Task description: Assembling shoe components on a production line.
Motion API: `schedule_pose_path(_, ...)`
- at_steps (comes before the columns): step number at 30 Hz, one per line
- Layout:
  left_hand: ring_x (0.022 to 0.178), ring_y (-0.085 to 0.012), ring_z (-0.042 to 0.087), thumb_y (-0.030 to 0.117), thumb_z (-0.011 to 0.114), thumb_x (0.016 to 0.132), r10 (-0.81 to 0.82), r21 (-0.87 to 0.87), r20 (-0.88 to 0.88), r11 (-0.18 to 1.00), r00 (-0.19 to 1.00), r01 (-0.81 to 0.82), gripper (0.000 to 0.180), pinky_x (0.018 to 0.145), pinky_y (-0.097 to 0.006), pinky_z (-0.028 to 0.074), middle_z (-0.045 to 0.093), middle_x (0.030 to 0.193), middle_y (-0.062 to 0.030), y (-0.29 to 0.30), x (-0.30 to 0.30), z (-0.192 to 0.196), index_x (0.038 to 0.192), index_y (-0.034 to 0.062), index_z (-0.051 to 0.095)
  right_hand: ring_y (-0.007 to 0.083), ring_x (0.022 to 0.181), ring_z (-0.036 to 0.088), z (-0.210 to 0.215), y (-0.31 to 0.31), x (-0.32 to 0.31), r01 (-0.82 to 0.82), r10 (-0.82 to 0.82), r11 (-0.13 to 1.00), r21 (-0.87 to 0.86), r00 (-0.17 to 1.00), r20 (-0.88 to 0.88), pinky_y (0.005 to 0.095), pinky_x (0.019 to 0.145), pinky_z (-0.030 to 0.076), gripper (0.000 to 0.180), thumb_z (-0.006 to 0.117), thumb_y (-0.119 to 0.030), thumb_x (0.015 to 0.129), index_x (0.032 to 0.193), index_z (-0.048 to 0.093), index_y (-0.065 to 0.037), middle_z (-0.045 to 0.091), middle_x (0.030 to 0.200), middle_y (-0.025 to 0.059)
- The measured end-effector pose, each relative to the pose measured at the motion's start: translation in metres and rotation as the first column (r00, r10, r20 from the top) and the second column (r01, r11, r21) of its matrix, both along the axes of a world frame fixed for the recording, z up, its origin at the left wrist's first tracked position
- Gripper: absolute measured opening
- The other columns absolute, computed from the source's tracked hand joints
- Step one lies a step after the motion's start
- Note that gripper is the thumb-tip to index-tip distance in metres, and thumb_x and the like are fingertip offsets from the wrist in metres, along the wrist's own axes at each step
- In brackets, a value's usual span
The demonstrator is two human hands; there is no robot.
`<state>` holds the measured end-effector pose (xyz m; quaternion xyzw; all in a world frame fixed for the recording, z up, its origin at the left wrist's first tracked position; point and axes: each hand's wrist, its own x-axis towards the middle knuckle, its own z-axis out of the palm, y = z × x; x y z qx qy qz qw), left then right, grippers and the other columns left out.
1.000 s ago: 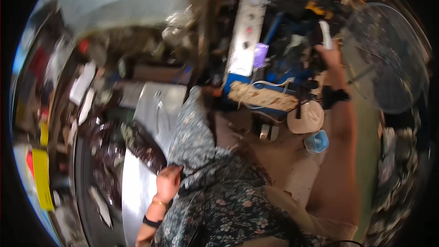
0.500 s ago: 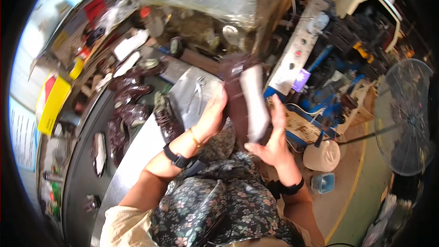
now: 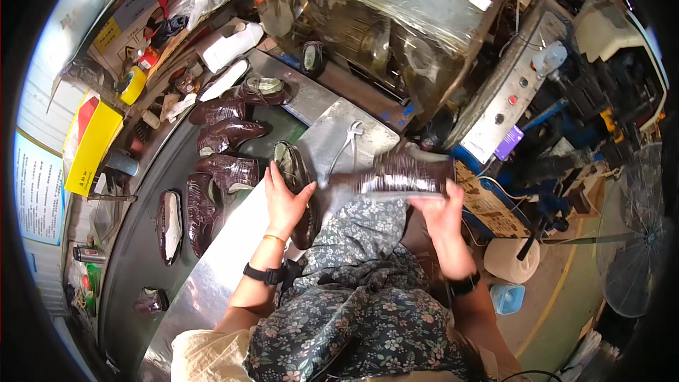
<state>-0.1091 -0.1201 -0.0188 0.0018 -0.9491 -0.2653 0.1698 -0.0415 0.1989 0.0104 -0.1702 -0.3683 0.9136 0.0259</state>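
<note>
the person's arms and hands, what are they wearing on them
Both forearms are bare, with no gloves on either hand. The left hand has a thin gold-coloured bangle at the wrist and a black watch-like band further up the forearm. The right hand has a black wristband. A pale cream short sleeve shows at the left upper arm.

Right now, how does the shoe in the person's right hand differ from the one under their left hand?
The shoe in the right hand is lifted above the lap, lying sideways and blurred; the shoe by the left hand rests at the metal table edge, opening up. The right hand grips its shoe; the left hand lies open, fingers spread, beside or on its shoe. Both are dark brown and glossy, like the shoes lined up further left.
</note>
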Motion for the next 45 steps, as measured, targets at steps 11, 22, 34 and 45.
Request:
schedule_pose_path(11,0.098,-0.0187,0.062,0.013,0.074,0.082,-0.076,0.911,0.31,0.31,0.948,-0.273,0.065,0.088,-0.032,0.051,0.061,0.114,-0.0115,-0.047,0.011,-0.016,0.134,0.0005,0.037,0.0371,0.119,0.054,-0.068,-0.11,-0.261,0.104,0.262,0.093,0.99,0.957,-0.125,0.0414,0.1,0.043,0.07,0.076,-0.015,0.075,0.133,0.042,-0.001,0.053,0.129,0.0247)
schedule_pose_path(22,0.135,-0.0249,0.041,0.021,0.074,0.086,-0.803,0.587,0.165,0.546,0.573,0.597,0.069,0.111,-0.035,0.032,0.045,0.143,-0.0172,0.037,0.036,0.081,0.143,0.0018,0.04,0.0211,0.127,0.048,0.105,0.014,0.024,-0.049,0.159,0.819,0.572,0.977,-0.144,0.0319,0.108,0.034,0.087,0.067,-0.006,0.068,0.148,0.032,0.0,0.047,0.141,0.0124)
schedule_pose_path(34,0.106,-0.0207,0.061,0.008,0.065,0.09,-0.448,0.651,0.325,0.745,0.833,0.146,0.04,0.095,-0.033,0.047,0.064,0.118,-0.0159,-0.039,0.053,-0.033,0.126,-0.0057,0.055,0.026,0.11,0.06,0.202,0.373,0.113,0.041,-0.632,-0.329,0.943,0.733,-0.252,0.0373,0.092,0.046,0.074,0.075,-0.023,0.064,0.135,0.057,-0.012,0.062,0.121,0.0165)
schedule_pose_path(45,0.101,-0.0244,0.067,0.012,0.065,0.089,-0.576,0.504,0.32,0.776,0.753,0.38,0.033,0.09,-0.033,0.05,0.069,0.107,-0.0182,0.016,0.07,-0.001,0.117,-0.0041,0.063,0.0296,0.094,0.067,0.204,0.381,0.091,-0.197,-0.647,-0.319,0.927,0.76,-0.061,0.037,0.085,0.05,0.076,0.072,-0.031,0.059,0.133,0.059,-0.023,0.069,0.106,0.0187)
